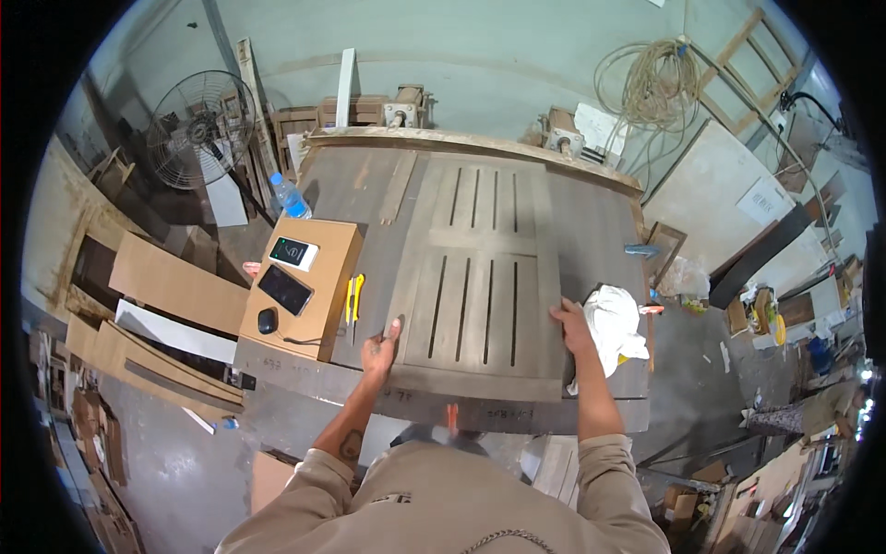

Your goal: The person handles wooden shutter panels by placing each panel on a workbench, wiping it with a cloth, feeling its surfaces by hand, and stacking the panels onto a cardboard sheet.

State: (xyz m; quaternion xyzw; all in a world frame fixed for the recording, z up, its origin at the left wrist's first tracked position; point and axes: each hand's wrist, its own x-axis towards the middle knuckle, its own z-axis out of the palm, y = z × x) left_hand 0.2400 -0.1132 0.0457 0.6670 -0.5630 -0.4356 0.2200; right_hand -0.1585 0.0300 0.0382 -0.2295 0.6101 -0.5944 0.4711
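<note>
A grey-brown wooden panel (475,242) with two rows of long narrow slots lies flat on the workbench, its near edge close to the bench's front. My left hand (379,351) grips its left edge near the front corner, thumb on top and the other fingers mostly hidden. Opposite, my right hand (574,328) is closed on the right edge, a little farther up; part of its grip is out of sight. A yellow utility knife (353,300) rests left of the panel. Right beside my right hand sits a bunched white cloth (613,323).
A cardboard box (329,249) on the bench's left carries two phone-like devices (286,288) and a black mouse-like object (268,320). Behind it stands a water bottle (291,198). A raised wooden strip (471,145) borders the bench's far edge. A fan (203,129) stands at far left.
</note>
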